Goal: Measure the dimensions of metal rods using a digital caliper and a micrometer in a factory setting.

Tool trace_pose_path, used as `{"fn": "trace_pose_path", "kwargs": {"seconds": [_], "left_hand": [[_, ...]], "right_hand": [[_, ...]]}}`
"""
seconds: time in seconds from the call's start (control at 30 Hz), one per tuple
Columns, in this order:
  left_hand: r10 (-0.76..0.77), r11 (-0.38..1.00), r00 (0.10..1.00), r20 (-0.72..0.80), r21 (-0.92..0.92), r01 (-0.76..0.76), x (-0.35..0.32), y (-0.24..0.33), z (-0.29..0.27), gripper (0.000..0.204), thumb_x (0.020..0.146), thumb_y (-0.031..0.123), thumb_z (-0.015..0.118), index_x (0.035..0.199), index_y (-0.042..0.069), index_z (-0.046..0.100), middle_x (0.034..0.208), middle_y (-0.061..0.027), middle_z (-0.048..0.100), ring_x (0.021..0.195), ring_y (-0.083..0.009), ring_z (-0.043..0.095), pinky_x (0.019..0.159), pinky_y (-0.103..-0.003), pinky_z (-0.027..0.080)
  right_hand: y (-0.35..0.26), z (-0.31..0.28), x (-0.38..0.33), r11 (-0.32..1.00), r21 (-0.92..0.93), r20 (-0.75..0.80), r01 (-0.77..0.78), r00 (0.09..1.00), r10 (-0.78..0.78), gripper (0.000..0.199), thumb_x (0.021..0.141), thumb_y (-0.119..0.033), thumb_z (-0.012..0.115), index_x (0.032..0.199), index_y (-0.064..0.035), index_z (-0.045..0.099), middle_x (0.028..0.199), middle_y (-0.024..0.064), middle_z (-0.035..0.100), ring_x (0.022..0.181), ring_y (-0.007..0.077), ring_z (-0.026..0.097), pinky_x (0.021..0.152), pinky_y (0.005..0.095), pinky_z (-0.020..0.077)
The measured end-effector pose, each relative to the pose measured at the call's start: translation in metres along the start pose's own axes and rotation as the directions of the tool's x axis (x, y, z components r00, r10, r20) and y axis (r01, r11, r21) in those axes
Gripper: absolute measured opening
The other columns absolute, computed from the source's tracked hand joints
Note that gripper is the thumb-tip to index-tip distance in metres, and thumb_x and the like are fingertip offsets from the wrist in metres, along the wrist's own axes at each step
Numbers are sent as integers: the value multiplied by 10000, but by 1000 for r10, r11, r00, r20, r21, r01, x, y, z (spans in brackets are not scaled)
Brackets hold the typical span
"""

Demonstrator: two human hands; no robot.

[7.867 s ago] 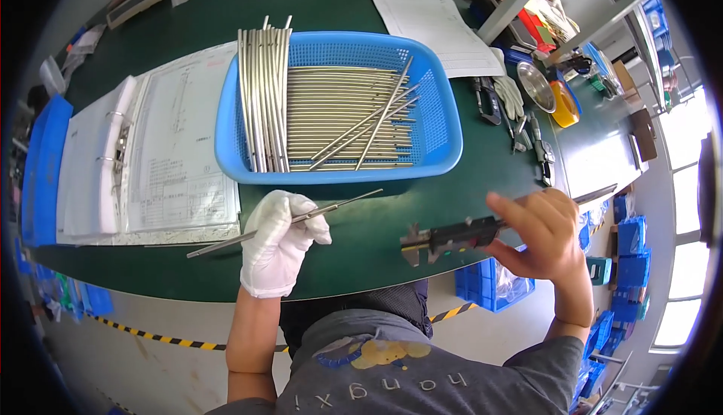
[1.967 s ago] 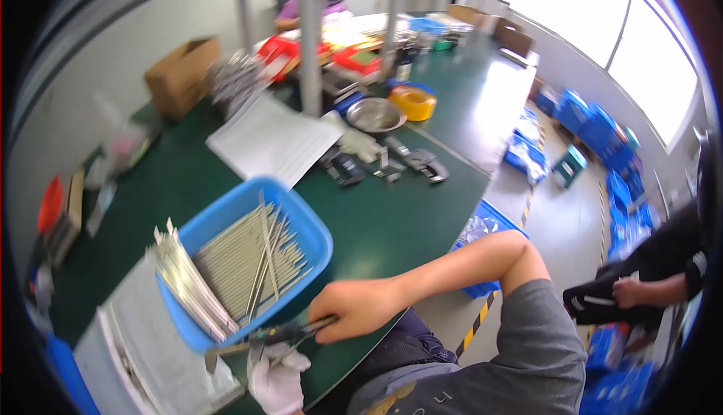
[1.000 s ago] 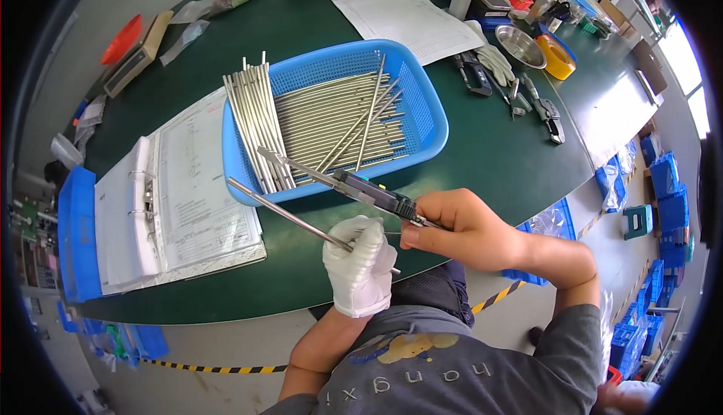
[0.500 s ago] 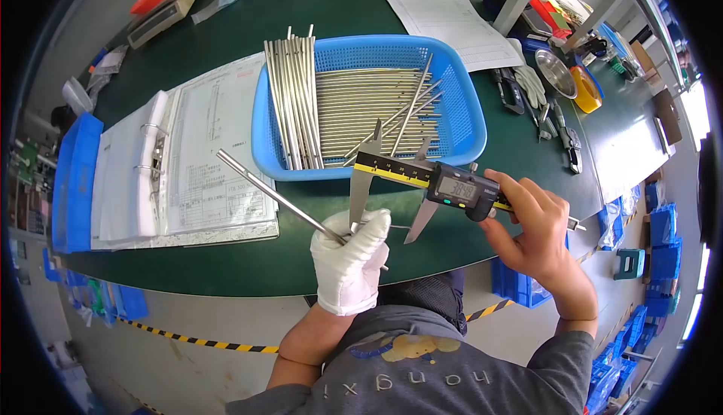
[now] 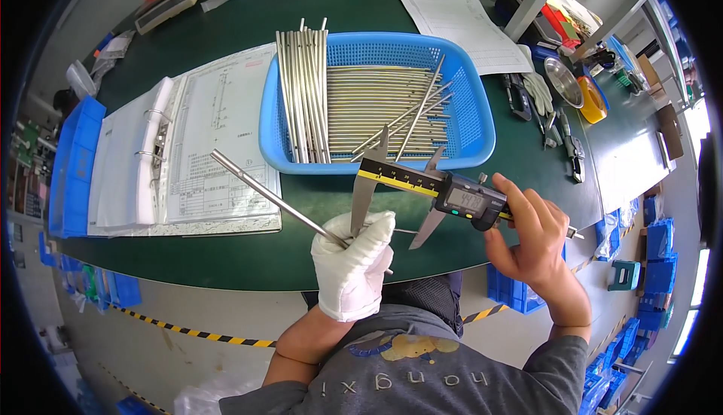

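At the near edge of the green surface (image 5: 226, 257), the white-gloved left hand (image 5: 352, 264) is closed around a slim metal rod (image 5: 267, 196), which slants up and away to the left over the corner of the open ring binder (image 5: 188, 159). The bare right hand (image 5: 531, 238) grips the body of a digital caliper (image 5: 429, 189), thumb up by the display. Compared with half a second ago the caliper has dropped lower and nearer the glove, and its jaws now stand apart with the rod's short near end poking out between them, not yet pinched as far as I can tell. That reads as the measuring step lining up: the rod is presented and the tool is in place. Behind, the blue basket (image 5: 471, 91) holds the rest of the rods, some lying crosswise over the neat rows.
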State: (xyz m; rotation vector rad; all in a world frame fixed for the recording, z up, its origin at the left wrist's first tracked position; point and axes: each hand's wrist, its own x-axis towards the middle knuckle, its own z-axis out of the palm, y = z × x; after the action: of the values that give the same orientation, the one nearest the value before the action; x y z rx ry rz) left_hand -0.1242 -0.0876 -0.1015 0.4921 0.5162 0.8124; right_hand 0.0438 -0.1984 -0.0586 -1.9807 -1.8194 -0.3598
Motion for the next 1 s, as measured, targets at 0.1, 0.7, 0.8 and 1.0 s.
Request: {"fn": "trace_pose_path", "kwargs": {"seconds": [0.1,0.7,0.8,1.0], "left_hand": [[14,1000,1000,4,0,-14,0,1,0,51,756,-23,594,792,9,611,495,65,381,384,-16,264,374,-198,175],[72,996,997,-8,-43,-72,2,1,2,50,798,-4,543,758,1,573,473,50,342,358,-33,247,350,-200,190],[81,996,996,-45,-40,-83,2,1,4,63,798,-9,540,746,11,569,468,55,337,359,-30,239,351,-199,185],[55,998,995,-79,-13,-56,3,2,6,62,796,1,548,740,20,565,469,63,336,362,-24,233,354,-198,178]], "right_hand": [[1,0,0,1000,-9,-19,20,1000,-20,511,588,-159,623,1045,45,518,564,49,426,420,181,434,405,288,366],[5,6,1,999,-12,-39,34,999,-34,523,596,-162,623,1058,55,506,589,50,453,427,165,434,399,272,365],[5,8,-1,999,-10,-47,44,998,-45,521,612,-176,628,1060,60,503,589,54,452,434,170,442,407,275,372],[6,12,-3,998,-30,-58,58,997,-59,524,629,-195,631,1068,58,499,593,60,454,447,179,456,425,286,386]]}}
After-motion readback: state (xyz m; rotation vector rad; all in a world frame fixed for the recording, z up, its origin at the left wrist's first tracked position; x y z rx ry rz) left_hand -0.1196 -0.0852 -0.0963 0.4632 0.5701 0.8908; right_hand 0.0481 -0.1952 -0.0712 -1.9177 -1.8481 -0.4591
